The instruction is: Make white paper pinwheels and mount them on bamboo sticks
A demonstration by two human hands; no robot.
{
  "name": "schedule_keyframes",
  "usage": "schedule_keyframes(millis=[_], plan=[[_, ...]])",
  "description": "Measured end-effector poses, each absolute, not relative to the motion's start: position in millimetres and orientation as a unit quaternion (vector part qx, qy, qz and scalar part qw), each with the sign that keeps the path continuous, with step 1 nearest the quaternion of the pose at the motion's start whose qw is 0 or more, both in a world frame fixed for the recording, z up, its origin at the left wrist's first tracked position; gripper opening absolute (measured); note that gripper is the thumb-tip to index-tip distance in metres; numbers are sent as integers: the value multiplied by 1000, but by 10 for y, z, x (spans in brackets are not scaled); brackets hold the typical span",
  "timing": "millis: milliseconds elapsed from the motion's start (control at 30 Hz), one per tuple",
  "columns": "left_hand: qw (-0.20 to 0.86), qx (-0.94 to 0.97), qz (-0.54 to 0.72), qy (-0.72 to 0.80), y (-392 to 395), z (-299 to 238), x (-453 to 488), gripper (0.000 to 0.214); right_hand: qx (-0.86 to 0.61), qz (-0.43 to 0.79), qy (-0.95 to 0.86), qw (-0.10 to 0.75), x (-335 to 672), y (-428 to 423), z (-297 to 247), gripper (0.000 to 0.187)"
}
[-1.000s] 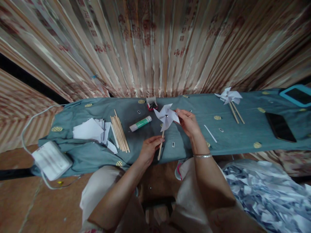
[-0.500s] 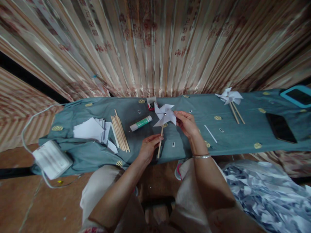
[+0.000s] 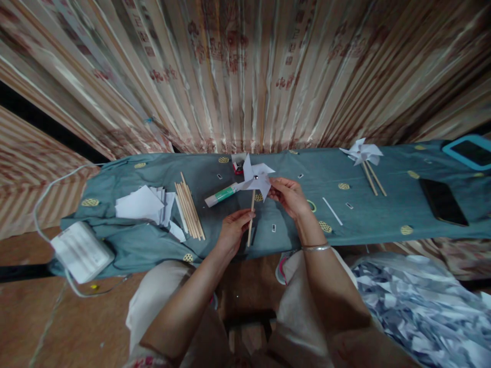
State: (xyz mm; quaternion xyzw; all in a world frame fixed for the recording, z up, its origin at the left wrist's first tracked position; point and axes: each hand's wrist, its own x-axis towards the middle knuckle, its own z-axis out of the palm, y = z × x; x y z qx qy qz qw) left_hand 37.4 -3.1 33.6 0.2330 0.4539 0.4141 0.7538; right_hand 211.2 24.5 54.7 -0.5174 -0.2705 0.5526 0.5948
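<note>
A white paper pinwheel (image 3: pixel 255 177) on a thin wooden stick (image 3: pixel 250 225) is held upright over the blue-grey cloth-covered table (image 3: pixel 383 214). My left hand (image 3: pixel 233 232) is closed around the stick near its lower part. My right hand (image 3: pixel 287 197) pinches the right blade of the pinwheel between fingers and thumb. A silver pin marks the wheel's centre. A bangle sits on my right wrist.
On the table lie a glue stick (image 3: pixel 222 194), a bundle of wooden sticks (image 3: pixel 189 208), a pile of white paper squares (image 3: pixel 143 206), finished pinwheels (image 3: pixel 362 152), a dark phone (image 3: pixel 441 201), a blue-framed tablet (image 3: pixel 470 150) and a small red box (image 3: pixel 240 164). A bag of paper scraps (image 3: pixel 418 312) sits lower right.
The pinwheel has shifted left and up a little and its blades have turned. My right hand followed it leftward; my left hand stayed on the stick.
</note>
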Motion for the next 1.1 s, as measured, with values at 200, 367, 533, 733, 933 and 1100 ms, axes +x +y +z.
schedule_keyframes(millis=[200,367,533,733,933,1100], plan=[[746,248,414,459,-26,329,373,38,-523,547,-273,594,2088,243,518,48],[748,243,418,455,-20,338,373,38,-518,548,-293,587,2077,243,498,46],[750,244,418,451,-13,333,368,41,-514,557,-286,586,2044,237,520,49],[749,241,419,453,-11,334,363,41,-514,565,-291,576,2005,222,534,49],[744,244,425,454,8,340,359,42,-526,568,-314,550,1979,189,568,52],[745,244,426,452,28,359,345,42,-536,549,-318,557,2048,173,615,53]])
